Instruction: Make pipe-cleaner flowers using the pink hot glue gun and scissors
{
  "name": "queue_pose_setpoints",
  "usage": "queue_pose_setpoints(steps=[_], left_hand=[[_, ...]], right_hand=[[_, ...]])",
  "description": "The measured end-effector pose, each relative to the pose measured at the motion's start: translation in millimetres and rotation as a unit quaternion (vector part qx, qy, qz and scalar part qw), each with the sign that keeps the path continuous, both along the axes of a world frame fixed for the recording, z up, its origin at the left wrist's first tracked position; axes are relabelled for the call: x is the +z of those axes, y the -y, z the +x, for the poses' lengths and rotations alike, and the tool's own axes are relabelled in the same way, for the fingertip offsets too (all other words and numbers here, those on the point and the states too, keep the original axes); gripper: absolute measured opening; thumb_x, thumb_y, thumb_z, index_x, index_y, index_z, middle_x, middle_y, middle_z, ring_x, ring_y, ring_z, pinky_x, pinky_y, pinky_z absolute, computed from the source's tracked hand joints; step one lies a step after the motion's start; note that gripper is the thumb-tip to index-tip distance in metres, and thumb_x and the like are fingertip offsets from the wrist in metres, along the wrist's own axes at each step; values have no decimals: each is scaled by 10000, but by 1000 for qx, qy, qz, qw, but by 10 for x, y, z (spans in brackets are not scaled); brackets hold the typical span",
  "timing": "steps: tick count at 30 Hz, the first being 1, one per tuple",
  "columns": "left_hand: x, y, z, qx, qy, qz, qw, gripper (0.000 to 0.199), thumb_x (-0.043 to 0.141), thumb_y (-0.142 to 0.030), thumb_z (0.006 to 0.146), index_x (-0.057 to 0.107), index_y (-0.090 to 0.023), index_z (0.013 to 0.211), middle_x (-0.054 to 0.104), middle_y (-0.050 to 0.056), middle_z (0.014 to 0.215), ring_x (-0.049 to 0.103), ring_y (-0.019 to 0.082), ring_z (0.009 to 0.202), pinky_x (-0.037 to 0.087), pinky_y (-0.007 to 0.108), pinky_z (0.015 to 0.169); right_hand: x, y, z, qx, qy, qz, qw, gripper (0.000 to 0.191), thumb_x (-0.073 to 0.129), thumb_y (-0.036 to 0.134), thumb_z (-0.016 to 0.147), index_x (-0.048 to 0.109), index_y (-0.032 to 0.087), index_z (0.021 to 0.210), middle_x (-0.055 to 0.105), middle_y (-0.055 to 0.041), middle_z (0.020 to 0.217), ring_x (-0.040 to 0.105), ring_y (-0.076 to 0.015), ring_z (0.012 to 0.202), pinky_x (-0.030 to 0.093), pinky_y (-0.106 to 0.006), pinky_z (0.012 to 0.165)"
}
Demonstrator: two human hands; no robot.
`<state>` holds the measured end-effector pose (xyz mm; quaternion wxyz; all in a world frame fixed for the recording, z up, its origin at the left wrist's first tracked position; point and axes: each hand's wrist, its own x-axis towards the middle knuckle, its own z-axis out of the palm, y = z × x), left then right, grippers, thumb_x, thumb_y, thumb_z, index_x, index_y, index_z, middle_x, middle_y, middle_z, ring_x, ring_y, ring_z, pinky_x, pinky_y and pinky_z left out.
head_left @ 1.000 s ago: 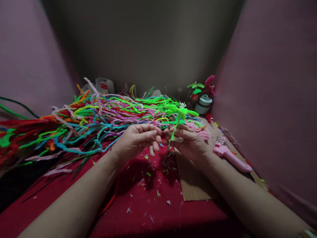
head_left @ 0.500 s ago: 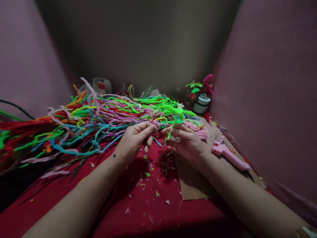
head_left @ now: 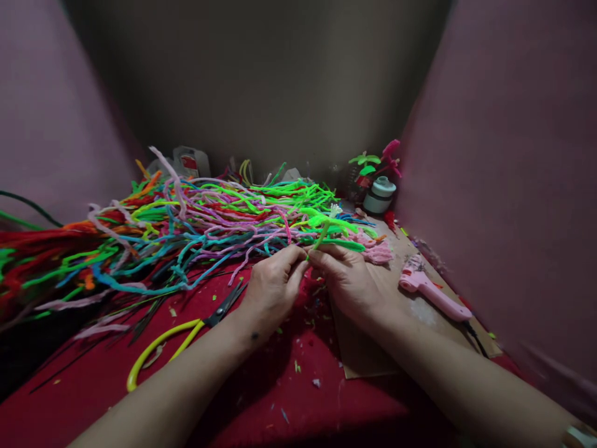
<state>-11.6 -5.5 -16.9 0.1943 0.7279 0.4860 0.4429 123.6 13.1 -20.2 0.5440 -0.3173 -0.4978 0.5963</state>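
A bright green pipe-cleaner flower (head_left: 323, 231) with a white tufted centre points up and away from me, tilted to the right. My right hand (head_left: 347, 274) pinches its green stem between thumb and fingers. Against it, my left hand (head_left: 280, 280) closes thumb and forefinger on the lower end of the same stem. The fingertips of both hands meet there and hide the stem's end. Yellow-handled scissors (head_left: 200, 326) lie on the red cloth (head_left: 280, 404), partly behind my left forearm.
A large heap of coloured pipe cleaners (head_left: 224, 218) spreads behind my hands to the left. To the right, a pink glue gun (head_left: 436, 295) lies on cardboard (head_left: 396, 274). A small white-and-grey container (head_left: 379, 196) stands behind, near pink and green pipe-cleaner flowers (head_left: 373, 162). Scraps litter the cloth.
My left hand has moved right and now meets my right hand at the stem. The flower has tipped lower and away. The scissors, hidden before, now show on the cloth.
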Motion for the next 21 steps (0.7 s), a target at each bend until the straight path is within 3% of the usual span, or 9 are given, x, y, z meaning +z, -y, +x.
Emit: queue_pose_setpoints(steps=[4,9,14,21], left_hand=[[-9,5,-12,-1,64,-54,997,133,479,-245,864,576,-191,790,516,-34,625,466,105,563,354,216,557],[55,2,-9,-35,197,-131,971,144,539,-269,832,547,-185,715,410,-65,546,320,70,460,271,201,447],[166,38,19,-73,322,-234,915,183,631,-296,765,537,-166,677,389,-70,512,282,43,413,217,187,402],[193,48,10,-134,410,-314,846,217,695,-296,723,531,-153,725,390,-82,510,233,6,381,171,154,383]], right_hand=[[11,-2,1,18,26,34,999,94,698,248,713,717,195,788,636,-1,766,518,-128,697,411,-281,693],[-4,-22,23,40,32,47,998,122,678,247,740,728,235,851,665,-3,870,550,-159,855,397,-325,864],[-4,-32,45,34,15,67,997,149,642,243,774,732,258,892,673,-3,868,542,-158,837,398,-321,846],[-26,-65,40,89,-82,-11,993,110,696,217,696,726,234,801,646,13,733,507,-119,646,409,-283,683]])
